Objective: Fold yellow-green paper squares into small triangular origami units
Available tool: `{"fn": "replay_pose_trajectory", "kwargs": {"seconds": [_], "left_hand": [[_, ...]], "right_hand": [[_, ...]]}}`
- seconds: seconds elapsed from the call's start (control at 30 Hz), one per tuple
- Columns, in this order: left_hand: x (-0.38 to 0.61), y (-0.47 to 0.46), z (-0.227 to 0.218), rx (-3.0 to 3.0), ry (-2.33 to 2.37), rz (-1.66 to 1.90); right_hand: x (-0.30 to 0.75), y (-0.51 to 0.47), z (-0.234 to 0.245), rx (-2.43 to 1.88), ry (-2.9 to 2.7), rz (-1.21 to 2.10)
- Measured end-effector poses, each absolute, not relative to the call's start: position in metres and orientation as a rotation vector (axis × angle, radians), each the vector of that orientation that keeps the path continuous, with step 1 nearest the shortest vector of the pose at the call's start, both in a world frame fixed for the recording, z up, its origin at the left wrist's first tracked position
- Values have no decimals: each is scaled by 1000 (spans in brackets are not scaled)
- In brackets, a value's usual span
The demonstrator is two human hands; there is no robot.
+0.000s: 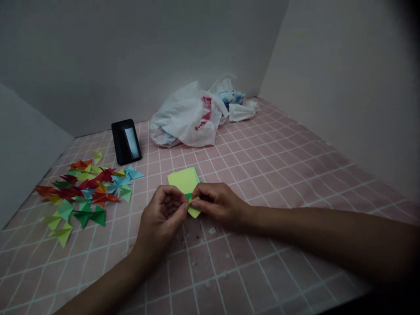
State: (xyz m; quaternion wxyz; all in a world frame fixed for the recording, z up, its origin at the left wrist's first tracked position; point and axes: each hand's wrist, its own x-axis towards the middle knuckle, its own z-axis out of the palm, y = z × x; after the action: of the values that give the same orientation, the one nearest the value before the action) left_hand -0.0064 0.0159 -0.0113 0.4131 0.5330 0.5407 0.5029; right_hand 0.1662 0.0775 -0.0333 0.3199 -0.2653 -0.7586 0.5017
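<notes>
I see, from afar: lime-yellow paper sheet (183, 181), green beneath | red, green, blue, yellow paper triangles (83, 190) | pink tiled surface (249, 175), white grid | white plastic bag (187, 120), red print

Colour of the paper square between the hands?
The paper square is pale yellow-green; the head view shows it best.

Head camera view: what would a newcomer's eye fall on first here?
The bright pile of paper triangles stands out on the left of the pink tiled surface. At the centre, the left hand and right hand pinch a yellow-green paper. A white plastic bag lies at the back.
</notes>
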Motion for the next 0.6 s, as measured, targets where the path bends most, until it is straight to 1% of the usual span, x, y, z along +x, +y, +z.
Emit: {"fn": "replay_pose_trajectory", "kwargs": {"seconds": [0.17, 0.27, 0.33, 0.5, 0.6], "left_hand": [[-5, 16, -10, 1349, 1372, 1267], [-6, 16, -11, 1337, 1375, 1270], [-6, 17, -11, 1326, 1379, 1275], [-7, 18, -10, 1281, 1389, 1301], [-8, 17, -10, 1262, 1384, 1322]], "right_hand": [[168, 78, -32, -662, -2029, 1247], [169, 77, -30, -675, -2024, 1260], [168, 77, -30, -703, -1985, 1350], [164, 78, -35, -720, -1679, 1784], [162, 79, -37, -708, -1583, 1874]]}}
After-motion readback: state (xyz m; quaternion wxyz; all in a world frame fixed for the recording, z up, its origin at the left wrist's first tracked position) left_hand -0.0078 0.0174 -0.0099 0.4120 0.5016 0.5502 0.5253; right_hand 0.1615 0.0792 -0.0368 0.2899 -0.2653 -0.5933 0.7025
